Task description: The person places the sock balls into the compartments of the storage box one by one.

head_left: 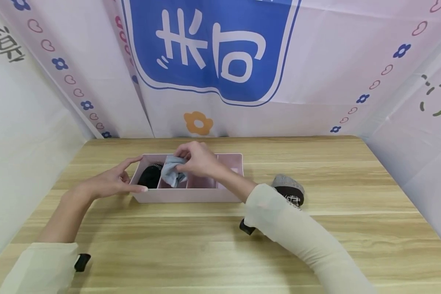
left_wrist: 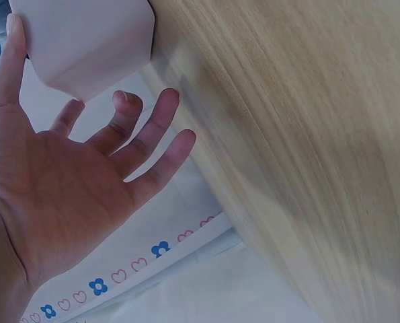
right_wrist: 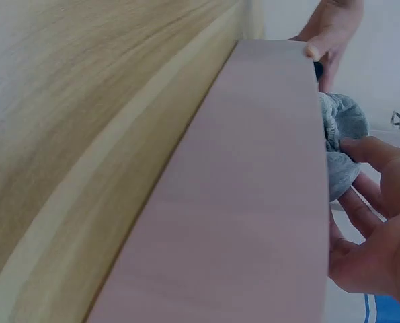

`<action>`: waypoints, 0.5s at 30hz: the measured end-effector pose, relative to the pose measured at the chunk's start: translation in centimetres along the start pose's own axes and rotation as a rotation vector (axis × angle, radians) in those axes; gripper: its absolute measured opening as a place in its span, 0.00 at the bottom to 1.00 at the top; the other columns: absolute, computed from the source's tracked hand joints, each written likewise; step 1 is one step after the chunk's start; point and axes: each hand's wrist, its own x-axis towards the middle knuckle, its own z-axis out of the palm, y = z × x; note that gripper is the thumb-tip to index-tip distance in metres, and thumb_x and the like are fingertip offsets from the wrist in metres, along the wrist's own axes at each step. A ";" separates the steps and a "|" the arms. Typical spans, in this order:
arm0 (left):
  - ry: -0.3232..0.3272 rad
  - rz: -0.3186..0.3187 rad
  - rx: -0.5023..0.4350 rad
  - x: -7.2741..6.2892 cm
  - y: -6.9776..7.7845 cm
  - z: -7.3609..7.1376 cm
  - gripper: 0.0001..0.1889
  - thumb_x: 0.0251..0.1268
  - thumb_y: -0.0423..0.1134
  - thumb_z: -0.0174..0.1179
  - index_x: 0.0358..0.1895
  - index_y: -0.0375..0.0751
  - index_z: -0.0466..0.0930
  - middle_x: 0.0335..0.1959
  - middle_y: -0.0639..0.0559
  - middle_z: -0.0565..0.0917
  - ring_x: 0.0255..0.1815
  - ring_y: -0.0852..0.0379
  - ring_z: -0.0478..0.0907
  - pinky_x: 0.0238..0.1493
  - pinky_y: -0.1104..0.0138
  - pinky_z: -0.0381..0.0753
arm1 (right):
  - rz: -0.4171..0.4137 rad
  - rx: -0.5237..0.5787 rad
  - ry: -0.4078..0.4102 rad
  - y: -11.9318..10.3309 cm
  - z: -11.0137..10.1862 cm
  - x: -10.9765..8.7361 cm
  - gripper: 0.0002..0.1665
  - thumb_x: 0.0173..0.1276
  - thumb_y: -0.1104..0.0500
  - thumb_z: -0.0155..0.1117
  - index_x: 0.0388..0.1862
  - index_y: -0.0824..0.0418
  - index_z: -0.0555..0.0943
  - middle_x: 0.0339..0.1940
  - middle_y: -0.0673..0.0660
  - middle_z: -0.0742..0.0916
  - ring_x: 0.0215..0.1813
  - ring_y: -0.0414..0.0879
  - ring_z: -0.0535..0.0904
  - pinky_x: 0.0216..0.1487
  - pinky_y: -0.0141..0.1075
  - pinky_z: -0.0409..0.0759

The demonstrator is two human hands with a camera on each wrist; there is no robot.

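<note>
A pink divided storage box (head_left: 191, 196) stands on the table, its long side toward me. My left hand (head_left: 108, 182) holds the box's left end, thumb on the front rim and index finger at the back corner; the left wrist view shows the other fingers loosely bent, off the box. My right hand (head_left: 200, 159) pinches a grey-blue bundled sock (right_wrist: 347, 121) between thumb and fingers, at the second compartment from the left. How deep the sock sits is hard to tell. A black bundled sock (head_left: 150, 176) lies in the leftmost compartment.
To the right of the box lies a grey and black bundled sock (head_left: 288, 190) with white markings, partly behind the right sleeve (head_left: 279, 216). A printed cloth backdrop (head_left: 301, 118) rises along the far edge of the wooden table (head_left: 191, 253).
</note>
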 end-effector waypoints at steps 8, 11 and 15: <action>-0.014 -0.008 0.008 0.2 0.0 -0.1 0.59 0.63 0.54 0.72 0.85 0.43 0.38 0.37 0.45 0.76 0.37 0.52 0.71 0.37 0.60 0.72 | 0.013 -0.064 -0.033 -0.2 1.2 0.5 0.11 0.63 0.63 0.78 0.44 0.60 0.89 0.38 0.50 0.90 0.41 0.39 0.83 0.45 0.27 0.78; -0.017 -0.008 0.005 0.2 0.0 -0.1 0.59 0.63 0.53 0.72 0.85 0.42 0.37 0.37 0.45 0.76 0.38 0.52 0.71 0.38 0.60 0.72 | 0.014 -0.126 -0.058 0.1 1.7 0.6 0.10 0.63 0.62 0.79 0.43 0.58 0.88 0.36 0.48 0.89 0.40 0.37 0.82 0.44 0.27 0.77; -0.015 -0.004 0.004 0.1 0.0 -0.1 0.59 0.64 0.52 0.72 0.85 0.41 0.37 0.36 0.46 0.75 0.37 0.52 0.70 0.37 0.61 0.72 | 0.036 -0.236 -0.074 0.2 2.2 0.4 0.11 0.63 0.57 0.80 0.42 0.54 0.89 0.36 0.44 0.88 0.40 0.35 0.81 0.44 0.29 0.75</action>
